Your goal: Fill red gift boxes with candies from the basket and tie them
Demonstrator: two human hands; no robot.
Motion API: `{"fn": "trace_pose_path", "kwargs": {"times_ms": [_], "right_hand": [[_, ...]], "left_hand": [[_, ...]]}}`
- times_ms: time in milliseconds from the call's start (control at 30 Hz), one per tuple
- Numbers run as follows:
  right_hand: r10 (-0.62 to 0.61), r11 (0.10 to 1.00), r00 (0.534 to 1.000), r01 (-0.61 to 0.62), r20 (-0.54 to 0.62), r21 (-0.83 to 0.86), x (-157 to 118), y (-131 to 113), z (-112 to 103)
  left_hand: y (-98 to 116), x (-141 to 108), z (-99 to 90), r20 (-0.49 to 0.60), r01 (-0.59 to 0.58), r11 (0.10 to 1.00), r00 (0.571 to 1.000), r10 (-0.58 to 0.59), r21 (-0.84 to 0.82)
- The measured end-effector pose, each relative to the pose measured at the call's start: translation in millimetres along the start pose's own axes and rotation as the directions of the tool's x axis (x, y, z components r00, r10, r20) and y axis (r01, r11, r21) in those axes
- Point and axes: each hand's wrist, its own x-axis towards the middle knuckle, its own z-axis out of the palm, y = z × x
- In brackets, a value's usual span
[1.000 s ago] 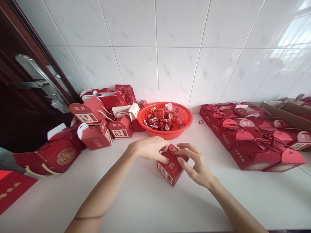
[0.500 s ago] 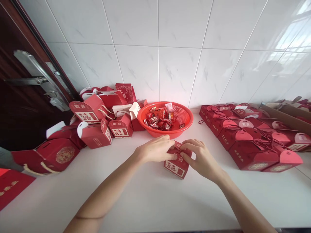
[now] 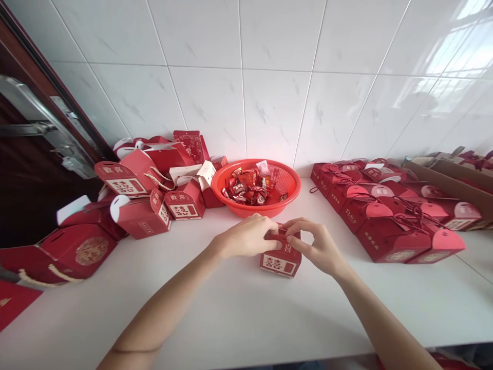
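A small red candy box (image 3: 280, 261) with a cream character panel stands upright on the white table, in the middle of the head view. My left hand (image 3: 248, 236) is closed on its top flaps from the left, thumb along the near flap. From the right, my right hand (image 3: 314, 244) pinches the same top, thumb and fingertips at the folded edge. The fingers hide part of the flaps. Just behind the box sits a red plastic basket (image 3: 285, 205) with wrapped candies (image 3: 250, 186) in it.
Several red boxes (image 3: 142, 218), some with open flaps and rope handles, crowd the left. Rows of closed red boxes (image 3: 385, 234) tied with cord fill the right, beside a cardboard carton (image 3: 435, 177). A tiled wall (image 3: 277, 113) runs behind, and a door handle (image 3: 33, 128) is at far left.
The box has turned slightly, so its panel faces me more squarely. Both hands stay on its top flaps. The whole view has shifted a little.
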Motion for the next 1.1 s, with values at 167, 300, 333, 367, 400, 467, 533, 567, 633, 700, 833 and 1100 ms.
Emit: {"fn": "trace_pose_path", "kwargs": {"times_ms": [167,300,333,367,400,467,533,567,633,700,833,1100], "right_hand": [[0.01,1.0,1.0,-0.01,0.003,0.011,1.0,1.3,0.5],[0.008,1.0,1.0,-0.008,-0.001,-0.004,1.0,3.2,2.1],[0.009,1.0,1.0,-0.009,-0.001,-0.01,0.9,3.7,2.9],[0.008,1.0,1.0,-0.008,-0.004,-0.014,0.8,4.2,4.0],[0.005,1.0,1.0,-0.006,-0.009,-0.017,0.7,4.7,5.3],[0.001,1.0,1.0,-0.001,-0.02,-0.018,0.5,5.3,7.9],[0.006,1.0,1.0,-0.006,-0.024,-0.009,0.4,5.7,10.0],[0.01,1.0,1.0,-0.01,-0.022,-0.002,0.4,5.7,10.5],[0.018,1.0,1.0,-0.018,-0.009,0.01,0.5,5.5,10.1],[0.02,1.0,1.0,-0.02,0.008,0.021,0.4,5.2,8.0],[0.007,0.999,1.0,-0.007,0.01,0.047,0.9,5.9,1.0],[-0.063,0.995,0.997,0.061,-0.033,-0.074,10.6,12.8,-7.5]], "left_hand": [[-0.3,1.2,2.6,0.003,-0.006,1.0,1.0,0.006,-0.018],[1.2,0.9,2.1,-0.001,-0.018,1.0,1.0,0.018,-0.023],[1.7,0.8,2.1,-0.002,-0.019,1.0,1.0,0.019,-0.023],[2.0,0.8,2.2,-0.001,-0.017,1.0,1.0,0.017,-0.021],[2.2,0.8,2.2,0.001,-0.014,1.0,1.0,0.014,-0.017],[2.4,0.9,2.3,0.006,-0.007,1.0,1.0,0.007,-0.008],[2.3,1.1,2.2,0.009,-0.002,1.0,1.0,0.002,-0.002],[2.2,1.3,2.3,0.009,-0.001,1.0,1.0,0.001,-0.002],[2.2,1.5,2.4,0.009,0.001,1.0,1.0,-0.001,-0.007],[2.4,1.3,2.2,0.012,0.007,1.0,1.0,-0.007,-0.015],[2.5,-1.3,-0.9,0.017,0.017,1.0,1.0,-0.017,-0.009],[-2.4,-2.0,-7.7,-0.036,0.042,0.999,0.998,-0.042,-0.005]]}}
